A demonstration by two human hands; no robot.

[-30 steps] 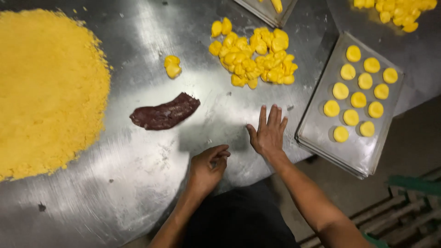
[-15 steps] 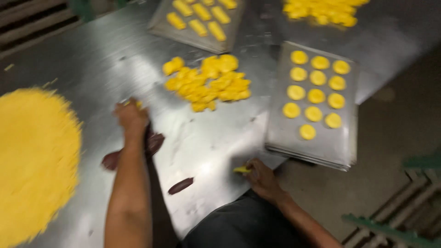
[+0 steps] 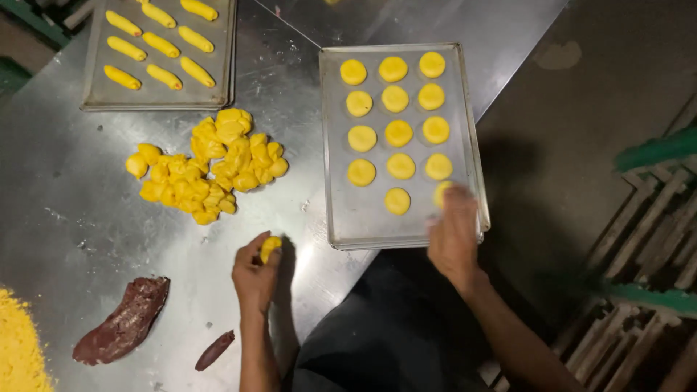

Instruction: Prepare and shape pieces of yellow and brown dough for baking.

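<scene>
My left hand [image 3: 255, 274] rests on the steel table [image 3: 65, 210] with its fingers closed on a small yellow dough piece [image 3: 270, 247]. My right hand [image 3: 454, 231] is over the near right corner of a metal baking tray [image 3: 347, 223], touching a round yellow dough disc [image 3: 441, 193] there; motion blur hides the fingers. The tray carries several flattened yellow discs [image 3: 395, 133] in rows. A heap of yellow dough lumps [image 3: 203, 167] lies left of the tray, above my left hand.
A second tray [image 3: 93, 98] with several yellow log-shaped pieces sits at the far left. A dark brown dough slab [image 3: 123, 324] and a small brown piece [image 3: 214, 350] lie near left. Yellow crumb [image 3: 18, 348] fills the bottom left corner. Dark floor and wooden slats are on the right.
My view has shifted right. My left hand has drawn back from the dough heap with a yellow piece. My right hand has moved from the table edge onto the tray.
</scene>
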